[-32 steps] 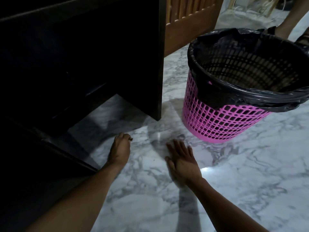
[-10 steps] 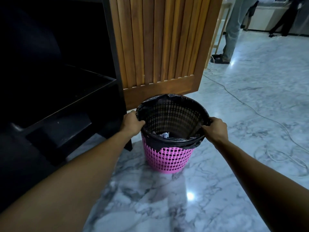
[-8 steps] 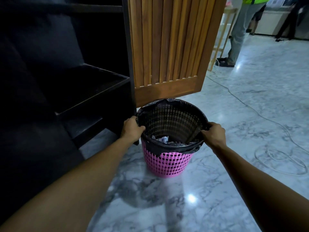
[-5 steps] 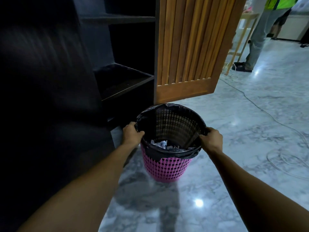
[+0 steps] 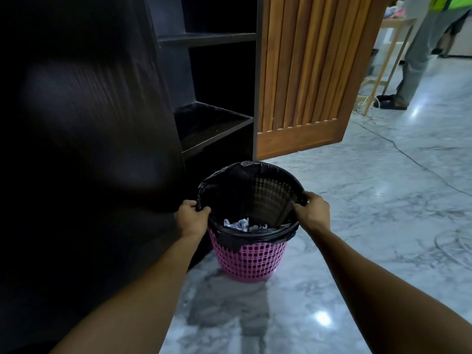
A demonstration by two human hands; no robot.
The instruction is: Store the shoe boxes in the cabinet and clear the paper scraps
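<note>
A pink mesh waste basket (image 5: 249, 259) lined with a black bag stands on the marble floor in front of the dark cabinet (image 5: 212, 123). Crumpled white paper scraps (image 5: 236, 224) lie at its bottom. My left hand (image 5: 191, 217) grips the left rim of the basket and my right hand (image 5: 312, 210) grips the right rim. The cabinet's shelves are dark and I see no shoe boxes in them.
The cabinet's slatted wooden door (image 5: 314, 80) stands open behind the basket. A person's legs (image 5: 419, 65) stand at the far right beside a wooden stool (image 5: 388, 60). Cables (image 5: 419, 162) run across the marble floor (image 5: 370, 226) on the right.
Both hands, earlier flat on the floor, now grip the basket's rim. The basket has shifted left, closer to the cabinet front, and my view has turned toward the shelves.
</note>
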